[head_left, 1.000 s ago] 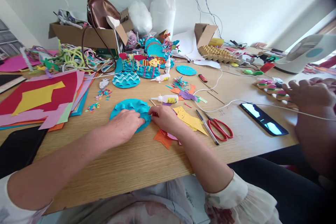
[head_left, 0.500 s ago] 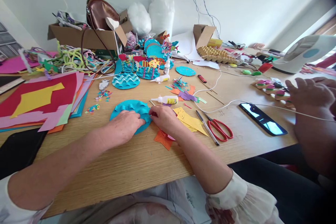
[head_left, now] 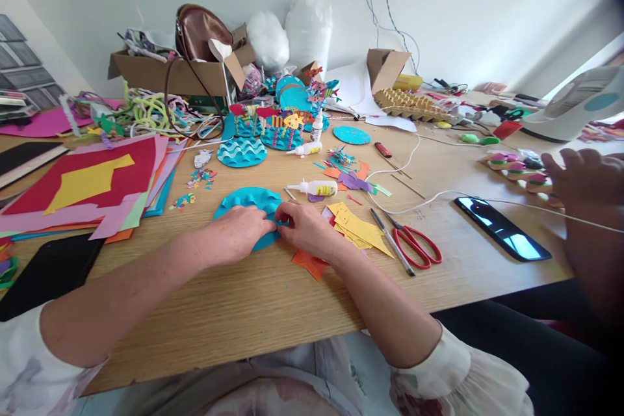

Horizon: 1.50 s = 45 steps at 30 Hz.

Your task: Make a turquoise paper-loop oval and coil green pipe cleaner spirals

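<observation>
A round blue disc with wavy paper strips (head_left: 247, 197) lies flat on the table in front of me. My left hand (head_left: 242, 231) rests over its lower part, fingers curled in and pressing on a strip. At the disc's right edge, my right hand (head_left: 306, 226) pinches with thumb and forefinger, its fingertips close to the left ones; they seem to grip the end of a wavy strip, partly hidden. Just behind the right hand lies a white glue bottle (head_left: 319, 188) on its side. Yellow paper scraps (head_left: 358, 227) and an orange scrap (head_left: 310, 264) sit beside and under that hand.
Red-handled scissors (head_left: 418, 245), a pen (head_left: 392, 242) and a phone (head_left: 504, 229) lie to the right, crossed by a white cable. Another person's hand (head_left: 578, 175) is at far right. Coloured paper sheets (head_left: 97, 175) fill the left; finished blue sea models (head_left: 242, 151) stand behind.
The view has turned slightly left, so everything sits further right. Both hands remain at the disc, with the left fingertips slightly nearer the right hand.
</observation>
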Each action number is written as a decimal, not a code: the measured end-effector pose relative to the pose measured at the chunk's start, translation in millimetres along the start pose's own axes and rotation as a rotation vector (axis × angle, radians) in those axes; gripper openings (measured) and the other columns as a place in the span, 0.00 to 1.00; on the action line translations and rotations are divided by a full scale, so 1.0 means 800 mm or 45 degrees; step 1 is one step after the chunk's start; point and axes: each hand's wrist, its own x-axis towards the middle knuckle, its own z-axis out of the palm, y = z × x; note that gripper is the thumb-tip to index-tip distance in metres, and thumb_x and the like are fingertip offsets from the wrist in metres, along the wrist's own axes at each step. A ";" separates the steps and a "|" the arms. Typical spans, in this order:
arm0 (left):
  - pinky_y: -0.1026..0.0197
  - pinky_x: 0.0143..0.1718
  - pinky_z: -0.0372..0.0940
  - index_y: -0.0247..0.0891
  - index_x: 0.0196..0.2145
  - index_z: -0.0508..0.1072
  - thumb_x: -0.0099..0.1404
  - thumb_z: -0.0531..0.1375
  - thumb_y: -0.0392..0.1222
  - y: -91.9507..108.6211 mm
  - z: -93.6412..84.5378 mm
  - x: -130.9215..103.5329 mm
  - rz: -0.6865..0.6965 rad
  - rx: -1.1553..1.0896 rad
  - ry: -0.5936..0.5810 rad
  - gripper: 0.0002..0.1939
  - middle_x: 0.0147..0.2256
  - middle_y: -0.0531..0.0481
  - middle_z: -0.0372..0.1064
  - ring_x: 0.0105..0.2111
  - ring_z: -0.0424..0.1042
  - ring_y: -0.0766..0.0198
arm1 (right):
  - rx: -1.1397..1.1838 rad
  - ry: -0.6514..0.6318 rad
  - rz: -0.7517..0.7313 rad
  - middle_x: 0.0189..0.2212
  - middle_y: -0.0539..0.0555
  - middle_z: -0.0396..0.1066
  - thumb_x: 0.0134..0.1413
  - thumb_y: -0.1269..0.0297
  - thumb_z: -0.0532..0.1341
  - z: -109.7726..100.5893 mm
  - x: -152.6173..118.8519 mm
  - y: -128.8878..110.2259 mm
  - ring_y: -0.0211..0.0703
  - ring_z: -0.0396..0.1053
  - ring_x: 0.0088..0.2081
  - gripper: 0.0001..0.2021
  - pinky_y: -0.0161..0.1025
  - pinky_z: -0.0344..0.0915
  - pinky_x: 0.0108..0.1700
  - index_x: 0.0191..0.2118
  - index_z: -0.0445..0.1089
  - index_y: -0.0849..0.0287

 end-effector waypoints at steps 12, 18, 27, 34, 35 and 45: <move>0.55 0.45 0.61 0.43 0.46 0.67 0.61 0.50 0.31 -0.006 -0.004 -0.001 -0.028 -0.126 -0.073 0.17 0.45 0.46 0.70 0.44 0.69 0.57 | -0.044 0.038 -0.003 0.30 0.51 0.67 0.43 0.75 0.54 -0.002 0.001 0.002 0.36 0.62 0.29 0.12 0.32 0.55 0.31 0.34 0.70 0.59; 0.57 0.45 0.61 0.43 0.44 0.68 0.60 0.50 0.31 -0.010 -0.001 -0.005 0.017 -0.114 -0.064 0.16 0.43 0.47 0.70 0.43 0.68 0.57 | -0.132 0.003 0.002 0.24 0.50 0.69 0.44 0.71 0.53 -0.010 -0.007 -0.009 0.37 0.63 0.27 0.12 0.32 0.53 0.28 0.32 0.73 0.58; 0.57 0.42 0.60 0.48 0.48 0.67 0.58 0.50 0.27 -0.004 0.001 -0.006 0.023 0.020 -0.051 0.23 0.43 0.48 0.69 0.43 0.68 0.56 | -0.181 0.071 0.132 0.25 0.50 0.70 0.44 0.71 0.52 -0.018 -0.005 -0.003 0.35 0.63 0.26 0.09 0.31 0.53 0.28 0.30 0.69 0.58; 0.55 0.40 0.59 0.44 0.48 0.68 0.59 0.49 0.29 0.004 0.004 -0.002 0.043 0.253 -0.088 0.22 0.39 0.46 0.70 0.41 0.68 0.53 | -0.206 0.012 0.171 0.26 0.50 0.71 0.45 0.71 0.53 -0.020 -0.005 0.000 0.36 0.64 0.27 0.09 0.31 0.55 0.28 0.30 0.70 0.57; 0.55 0.40 0.59 0.44 0.48 0.68 0.60 0.48 0.29 0.005 0.004 -0.003 0.041 0.261 -0.078 0.21 0.39 0.46 0.70 0.41 0.68 0.54 | -0.213 0.006 0.181 0.26 0.50 0.71 0.45 0.72 0.53 -0.020 -0.004 0.001 0.36 0.65 0.27 0.10 0.31 0.55 0.29 0.30 0.70 0.57; 0.55 0.42 0.59 0.42 0.47 0.68 0.59 0.48 0.29 0.006 0.008 -0.008 0.029 0.241 -0.046 0.21 0.41 0.45 0.69 0.43 0.67 0.54 | -0.293 -0.070 0.181 0.33 0.50 0.74 0.48 0.71 0.55 -0.011 0.003 0.010 0.38 0.68 0.34 0.11 0.31 0.59 0.33 0.36 0.72 0.55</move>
